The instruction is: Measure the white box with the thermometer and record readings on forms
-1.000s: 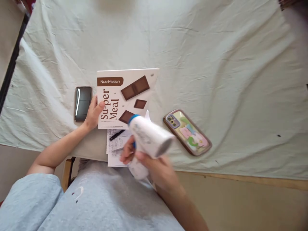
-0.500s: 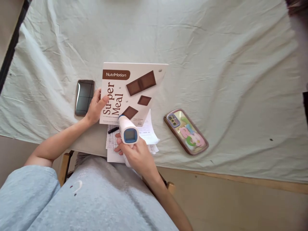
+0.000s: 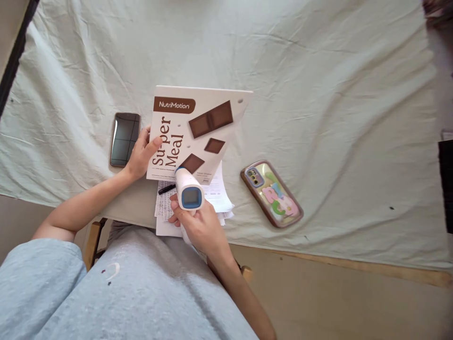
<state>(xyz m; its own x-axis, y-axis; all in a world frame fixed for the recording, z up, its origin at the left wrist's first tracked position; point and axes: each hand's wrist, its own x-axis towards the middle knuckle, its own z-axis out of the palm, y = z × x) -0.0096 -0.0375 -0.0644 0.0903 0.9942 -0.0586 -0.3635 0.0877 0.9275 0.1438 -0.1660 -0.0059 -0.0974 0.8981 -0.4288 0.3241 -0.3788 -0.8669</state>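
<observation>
My left hand (image 3: pixel 143 153) is closed on the left edge of a white and brown NutriMotion meal box (image 3: pixel 205 113), thumb on its printed face and the other fingers behind. The box is held up with its chocolate picture towards me. In my right hand (image 3: pixel 203 222) is a white infrared thermometer (image 3: pixel 187 182) with a blue-rimmed screen, gripped by its handle. Its front end points at the box's lower part; I cannot tell whether they touch. Beneath both lie papers (image 3: pixel 221 191) with handwriting and print, and a black pen (image 3: pixel 167 189), partly hidden.
A dark-screened phone (image 3: pixel 125 139) lies just left of my left hand. To the right rests another phone (image 3: pixel 272 193) in a colourful case, back up. A pale, wrinkled cloth (image 3: pixel 336 118) covers the table, whose front edge runs close to my body.
The box has shifted slightly up and to the right in view, with a small tilt. The thermometer stays aimed at its lower part, and both hands keep their hold.
</observation>
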